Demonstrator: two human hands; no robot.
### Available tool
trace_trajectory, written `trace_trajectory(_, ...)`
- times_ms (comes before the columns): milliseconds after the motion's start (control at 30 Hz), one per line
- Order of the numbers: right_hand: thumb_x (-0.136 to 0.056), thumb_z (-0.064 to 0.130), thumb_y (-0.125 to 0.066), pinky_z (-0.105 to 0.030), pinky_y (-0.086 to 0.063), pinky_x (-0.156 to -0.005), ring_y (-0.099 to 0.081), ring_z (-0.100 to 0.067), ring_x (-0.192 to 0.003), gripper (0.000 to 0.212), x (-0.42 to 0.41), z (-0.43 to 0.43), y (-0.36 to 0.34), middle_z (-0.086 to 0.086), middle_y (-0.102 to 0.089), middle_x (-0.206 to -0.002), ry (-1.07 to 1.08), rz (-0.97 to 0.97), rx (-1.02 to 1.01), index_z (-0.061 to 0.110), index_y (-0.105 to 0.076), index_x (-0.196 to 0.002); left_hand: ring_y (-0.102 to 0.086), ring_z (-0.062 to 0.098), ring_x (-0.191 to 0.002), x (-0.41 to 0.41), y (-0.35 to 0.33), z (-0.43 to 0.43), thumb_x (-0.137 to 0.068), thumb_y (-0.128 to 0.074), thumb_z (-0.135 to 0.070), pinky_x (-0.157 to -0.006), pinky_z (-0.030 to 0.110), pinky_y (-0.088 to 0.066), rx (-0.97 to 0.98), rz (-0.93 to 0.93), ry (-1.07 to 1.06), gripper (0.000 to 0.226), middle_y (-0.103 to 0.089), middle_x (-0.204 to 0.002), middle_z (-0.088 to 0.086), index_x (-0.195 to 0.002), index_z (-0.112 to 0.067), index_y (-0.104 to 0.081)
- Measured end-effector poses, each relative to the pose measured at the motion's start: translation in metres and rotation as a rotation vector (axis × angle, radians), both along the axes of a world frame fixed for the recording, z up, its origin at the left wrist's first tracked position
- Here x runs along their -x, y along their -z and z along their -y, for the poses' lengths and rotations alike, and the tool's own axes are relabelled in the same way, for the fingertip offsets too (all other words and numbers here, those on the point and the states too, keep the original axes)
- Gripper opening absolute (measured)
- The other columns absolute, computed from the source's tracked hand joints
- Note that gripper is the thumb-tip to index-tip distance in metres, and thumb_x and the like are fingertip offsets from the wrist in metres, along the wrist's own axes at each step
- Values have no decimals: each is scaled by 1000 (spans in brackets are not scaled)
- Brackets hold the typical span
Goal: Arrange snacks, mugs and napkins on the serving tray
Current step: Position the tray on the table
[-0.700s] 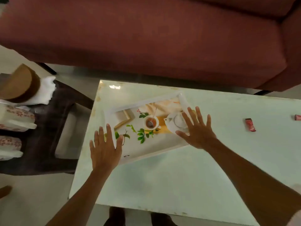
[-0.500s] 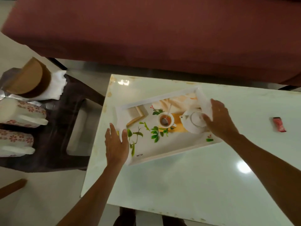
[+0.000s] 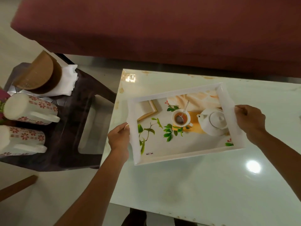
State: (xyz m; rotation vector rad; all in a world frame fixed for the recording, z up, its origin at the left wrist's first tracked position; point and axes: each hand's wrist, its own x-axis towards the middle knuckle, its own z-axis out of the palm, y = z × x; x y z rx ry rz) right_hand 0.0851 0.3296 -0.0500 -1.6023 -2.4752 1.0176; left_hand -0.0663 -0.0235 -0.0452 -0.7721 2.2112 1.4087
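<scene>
Gripping the tray [image 3: 187, 154], which spans between them, the left hand [image 3: 118, 139] and right hand [image 3: 250, 122] each curl round a short rim and should hold it level while squaring it on the desk [image 3: 195, 185], mugs [image 3: 31, 110] left of the left hand.

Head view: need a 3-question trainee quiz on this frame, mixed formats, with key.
1. True or false: the mugs sit on the serving tray.
2. The left hand grips: A) a mug B) the tray's short edge C) nothing.
3. Fill in: the napkins lie on the ___ beside the table.
Key: 1 false; 2 B; 3 stool.
</scene>
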Motion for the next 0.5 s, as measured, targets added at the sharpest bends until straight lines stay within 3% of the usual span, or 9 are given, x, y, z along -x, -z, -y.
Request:
trace_trajectory(133, -95, 27, -51, -42, -47, -96, -60, -31, -109, 29, -23, 22, -9, -9, -68, -116, 94, -49, 64, 15, -68, -114, -68, 28, -102, 19, -7, 15, -93, -66, -15, -93, 49, -57, 0, -5, 40, 14, -70, -115, 7, -103, -24, -71)
trace_trajectory(300, -95, 28, -54, -46, -49, -96, -63, -27, -102, 25, -49, 50, -10, -4, -70, -109, 137, -58, 133, 20, -69, -113, -68, 20, -90, 34, -10, 27, -94, -66, -18, -78, 37, -59, 27, -24, 123, 19, -70, -109, 3, -112, -21, -71)
trace_trajectory(500, -95, 27, -53, -35, -48, -85, -62, -22, -94, 23, -61, 71, -4, 2, -69, -99, 222, -49, 158, 22, -70, -110, -66, 14, -83, 34, -4, 34, -94, -66, -17, -71, 30, -55, 28, -14, 174, 20, -68, -105, 1, -112, -19, -72)
